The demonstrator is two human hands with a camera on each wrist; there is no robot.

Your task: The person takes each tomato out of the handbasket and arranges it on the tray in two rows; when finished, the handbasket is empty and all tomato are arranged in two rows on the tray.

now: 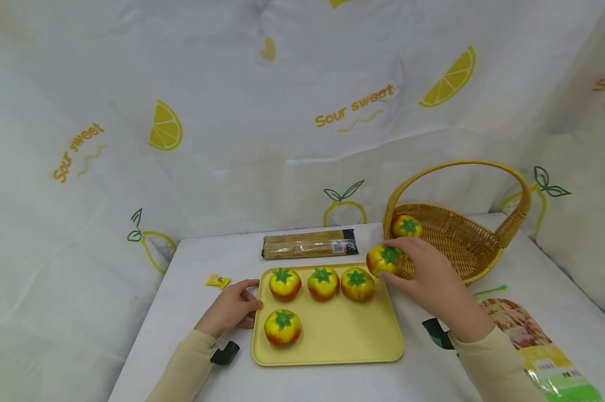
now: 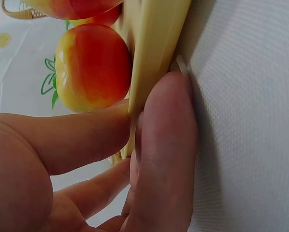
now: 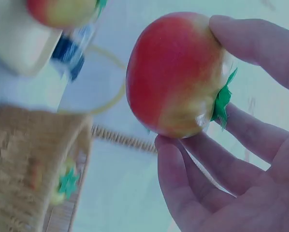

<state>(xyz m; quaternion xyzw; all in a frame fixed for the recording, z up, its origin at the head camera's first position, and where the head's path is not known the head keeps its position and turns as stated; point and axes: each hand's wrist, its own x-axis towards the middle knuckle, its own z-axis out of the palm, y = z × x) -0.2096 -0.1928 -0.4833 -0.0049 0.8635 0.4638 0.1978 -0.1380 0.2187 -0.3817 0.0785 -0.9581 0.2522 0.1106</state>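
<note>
My right hand (image 1: pixel 435 285) pinches a red-and-yellow tomato (image 1: pixel 381 260) with a green star-shaped calyx between thumb and fingertips. It holds it above the tray's back right corner, in front of the basket. The right wrist view shows this held tomato (image 3: pixel 173 77) close up. My left hand (image 1: pixel 230 306) grips the left edge of the yellow tray (image 1: pixel 342 338), thumb at the rim (image 2: pixel 156 48). Three tomatoes line the tray's back, and another tomato (image 1: pixel 282 327) sits front left. One more tomato (image 1: pixel 407 226) lies in the wicker basket (image 1: pixel 463 234), at its left end.
Behind the tray lies a packet of thin noodles (image 1: pixel 307 244). A small yellow wrapped sweet (image 1: pixel 218 281) is left of it. At the right front is a printed food bag (image 1: pixel 538 346), partly behind the right forearm. The basket's tall handle (image 1: pixel 458 163) arches over it.
</note>
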